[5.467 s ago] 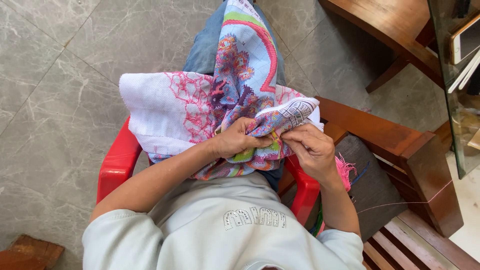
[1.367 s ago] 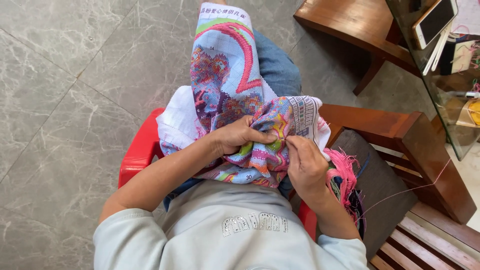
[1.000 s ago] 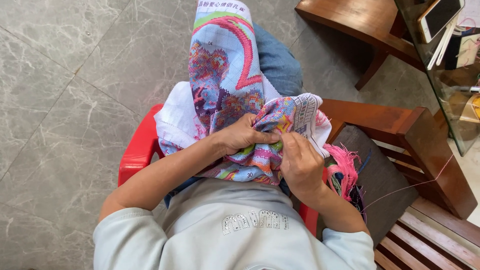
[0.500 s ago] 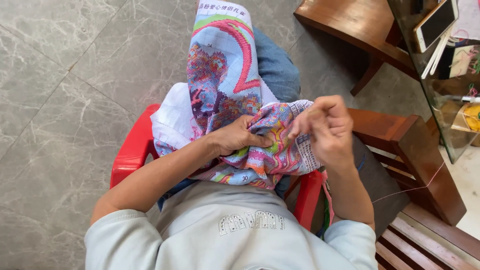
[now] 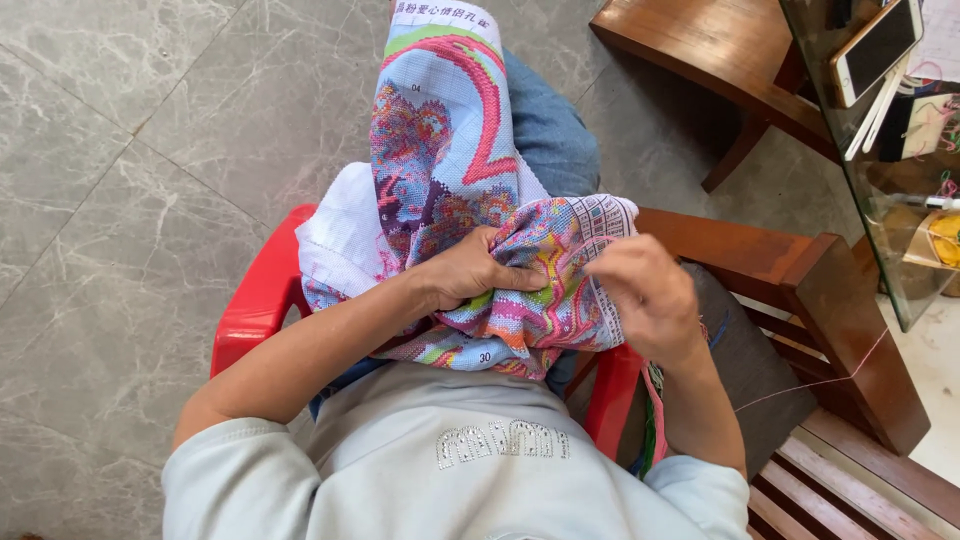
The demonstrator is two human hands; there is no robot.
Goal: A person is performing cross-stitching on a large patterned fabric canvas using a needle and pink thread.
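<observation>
Multicoloured cross-stitch fabric [image 5: 470, 200] is bunched in our left hand [image 5: 478, 268], grip pressed shut; right hand [image 5: 645, 295] pinches thin thread [image 5: 810, 382]; we draw evenly, keeping cloth taut.

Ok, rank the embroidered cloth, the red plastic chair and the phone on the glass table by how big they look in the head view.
1. Embroidered cloth, largest.
2. Red plastic chair; mostly hidden under the person, so its rank against the cloth is unsure.
3. Phone, smallest, though farther from the camera.
</observation>
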